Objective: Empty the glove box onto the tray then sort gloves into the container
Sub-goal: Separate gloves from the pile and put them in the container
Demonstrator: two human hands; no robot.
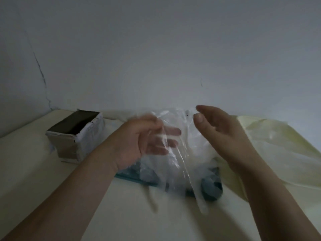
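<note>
Both forearms reach in from the near edge of the cream surface (43,171). Left hand (144,138), blurred, pinches a clear plastic glove (175,153) that hangs over a teal tray (132,179) near the surface's middle, where more clear gloves (198,141) are heaped. Right hand (218,129) holds nothing, its fingers loosely spread just beside the glove's top. An open-topped box (78,136) stands toward the far left corner, and a yellowish plastic sheet (278,145) lies at the right edge.
</note>
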